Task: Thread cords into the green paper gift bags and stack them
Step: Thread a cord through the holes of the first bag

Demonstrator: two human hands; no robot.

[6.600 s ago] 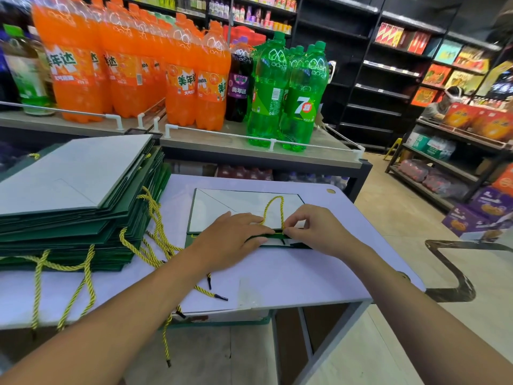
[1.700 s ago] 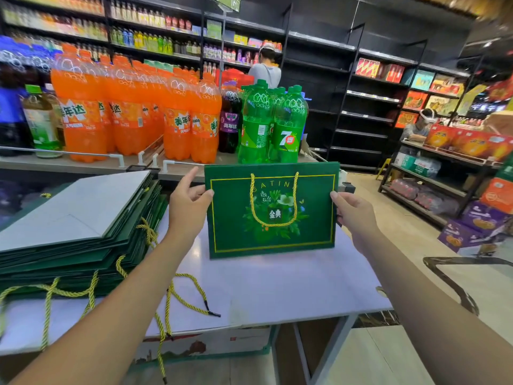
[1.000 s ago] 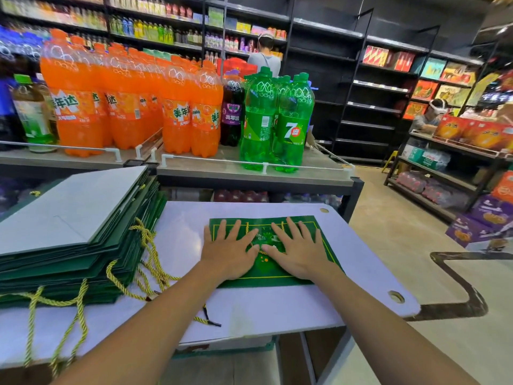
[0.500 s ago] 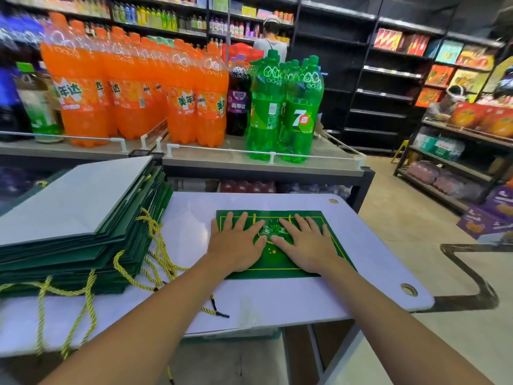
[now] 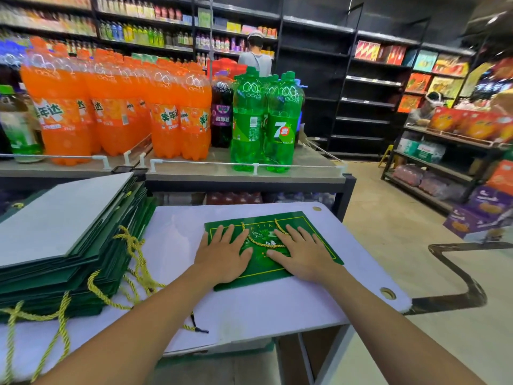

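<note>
Item: green gift bag [image 5: 326, 250], one piece, lying flat and printed face up on the right half of the white table [image 5: 249, 309]. Change since half a second ago: the two hands, then close together with thumbs almost meeting over the middle, have slid apart, so the emblem and the yellow cord handle [image 5: 265, 243] now show between them. Left hand [image 5: 222, 257]: palm down, fingers straight and spread, pressing the left half of the bag and gripping nothing. Right hand [image 5: 302, 254]: the same on the right half. Orientation: the long axis runs left to right, slightly skewed, with the right end a little farther than the left; the mouth edge faces the far side, and the cord loop drapes from it toward the near side over the printed face. Adjacent: stack of bags [image 5: 69, 282] on the left of the table, apart from the single bag, flat, topped by a pale panel, with yellow cords [image 5: 136, 254] trailing from its right and near edges. Beyond the table, a display shelf [image 5: 244, 173] carries orange bottles [image 5: 119, 107] at left and green bottles [image 5: 263, 120] at right, all upright.
</note>
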